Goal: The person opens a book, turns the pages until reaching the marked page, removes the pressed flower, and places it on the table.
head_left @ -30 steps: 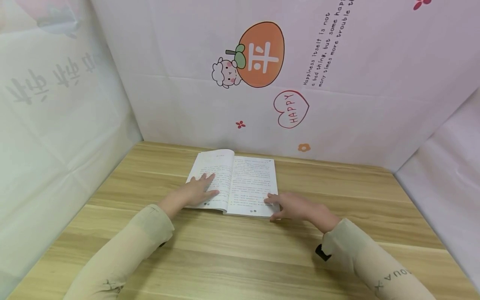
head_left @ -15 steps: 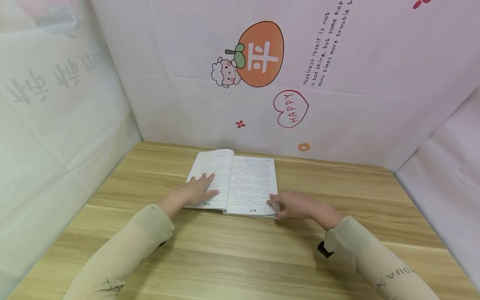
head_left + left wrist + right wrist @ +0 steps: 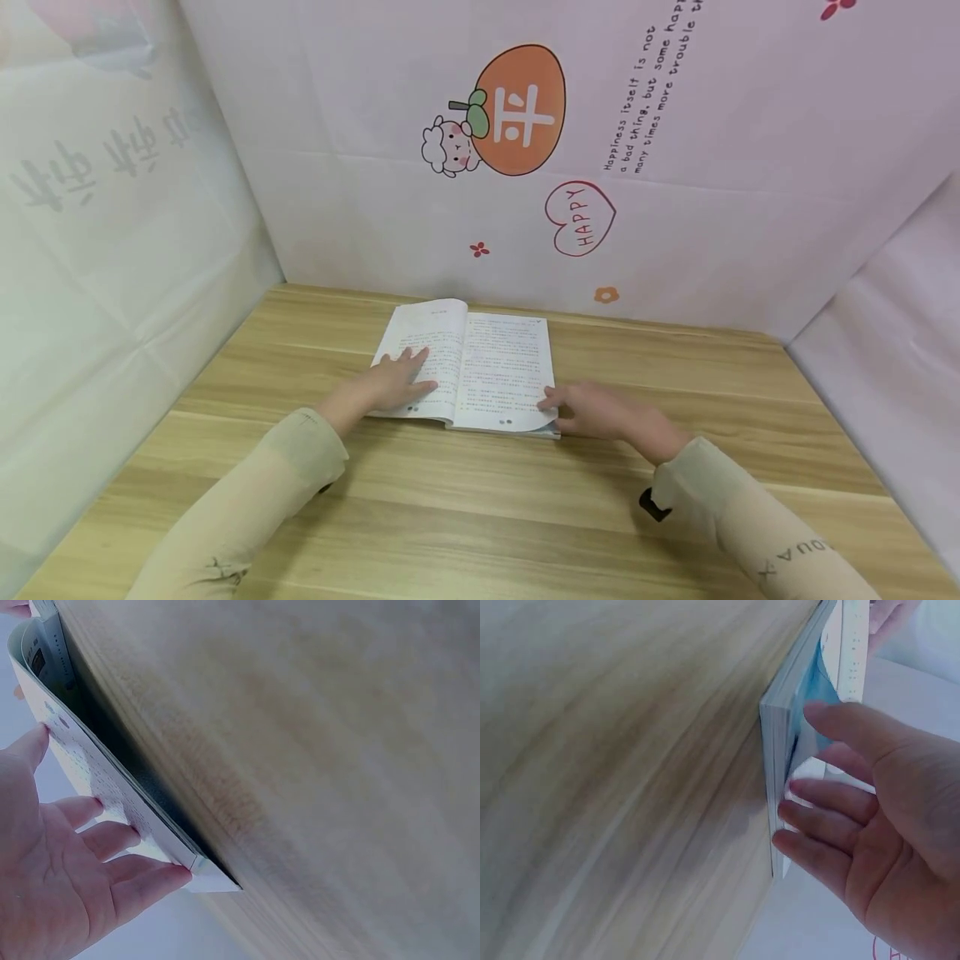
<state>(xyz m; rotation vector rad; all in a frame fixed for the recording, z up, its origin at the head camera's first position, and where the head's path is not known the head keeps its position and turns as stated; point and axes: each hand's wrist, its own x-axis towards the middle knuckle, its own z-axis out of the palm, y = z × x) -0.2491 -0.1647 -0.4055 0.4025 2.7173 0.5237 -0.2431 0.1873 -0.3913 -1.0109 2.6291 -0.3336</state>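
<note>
An open book [image 3: 501, 354] with printed white pages lies on the wooden table. My left hand [image 3: 386, 383] rests spread on the left page [image 3: 433, 321]; its fingertips touch the paper in the left wrist view. At the lower right corner, my right hand [image 3: 596, 410] pinches the edge of the right page, which curls up off the pages below. In the right wrist view, the thumb and index finger of the right hand [image 3: 900, 817] meet at this lifted page, and a blue printed area [image 3: 829, 694] shows beneath it. The other fingers lie along the book's side edge.
The wooden table [image 3: 450, 517] runs out in front of the book and to both sides. A white printed sheet [image 3: 360, 225] stands upright behind the book, with more white sheets at left and right. Dark bands [image 3: 655, 505] show at the sleeve cuffs.
My right hand has drawn slightly to the right, and the right page's lower corner has come up, baring the layer beneath. The left hand has stayed in place.
</note>
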